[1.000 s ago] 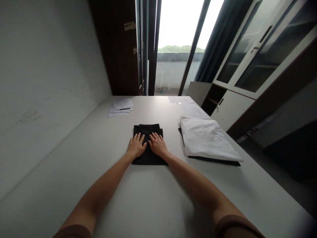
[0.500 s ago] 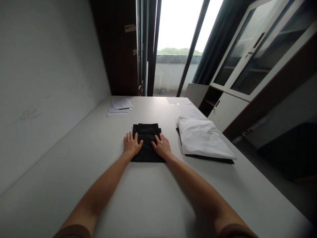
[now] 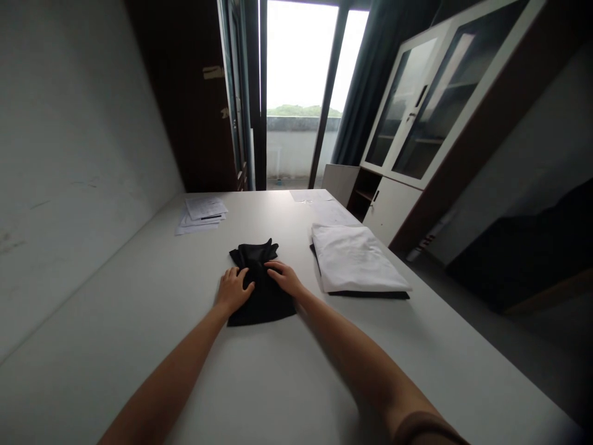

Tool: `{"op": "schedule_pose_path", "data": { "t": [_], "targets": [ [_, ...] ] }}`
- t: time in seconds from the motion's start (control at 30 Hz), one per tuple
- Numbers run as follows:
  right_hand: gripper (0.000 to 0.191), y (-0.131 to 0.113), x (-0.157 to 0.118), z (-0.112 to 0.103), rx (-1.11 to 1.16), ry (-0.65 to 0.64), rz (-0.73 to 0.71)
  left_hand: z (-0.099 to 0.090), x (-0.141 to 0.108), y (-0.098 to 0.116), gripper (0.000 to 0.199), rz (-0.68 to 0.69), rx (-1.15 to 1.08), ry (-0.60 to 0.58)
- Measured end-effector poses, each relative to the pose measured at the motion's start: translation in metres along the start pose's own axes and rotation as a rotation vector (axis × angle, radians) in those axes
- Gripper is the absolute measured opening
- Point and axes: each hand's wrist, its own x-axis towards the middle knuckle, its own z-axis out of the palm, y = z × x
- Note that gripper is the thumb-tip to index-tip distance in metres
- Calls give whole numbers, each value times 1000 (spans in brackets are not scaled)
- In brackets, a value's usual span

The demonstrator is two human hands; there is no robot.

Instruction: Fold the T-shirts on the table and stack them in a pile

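Observation:
A folded black garment (image 3: 262,304) lies on the white table (image 3: 259,383) in front of me. Its middle is gathered and wrinkled, and its far edge flares up in creases while the near edge stays fairly flat. On its left side my left hand (image 3: 234,290) is closed, thumb on top and fingers curled at the edge. My right hand (image 3: 284,278) grips the right side in the same way, squeezing the cloth inward. Which kind of garment it is, I cannot tell.
Right of the garment lies a folded white cloth (image 3: 359,256) on top of a black one (image 3: 370,295). Loose papers (image 3: 201,213) with a dark pen-like item sit at the far left. More sheets (image 3: 319,207) lie at the far right. A wall (image 3: 69,185) borders the table's left side.
My hands lay flat on the garment before; now they have closed on its sides and drawn them together, bunching the cloth. The camera view has shifted a little to the right.

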Motion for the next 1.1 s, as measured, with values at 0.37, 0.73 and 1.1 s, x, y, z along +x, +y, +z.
{"op": "schedule_pose_path", "data": {
  "t": [0.37, 0.73, 1.1],
  "targets": [
    [41, 24, 17, -1, 369, 38, 210, -1, -10, 18, 50, 315, -315, -60],
    [48, 11, 9, -24, 202, 193, 34, -6, -11, 18, 34, 356, -367, -63],
    [41, 72, 39, -237, 221, 237, 278, 4, -5, 13, 30, 323, -451, -75]
  ]
}}
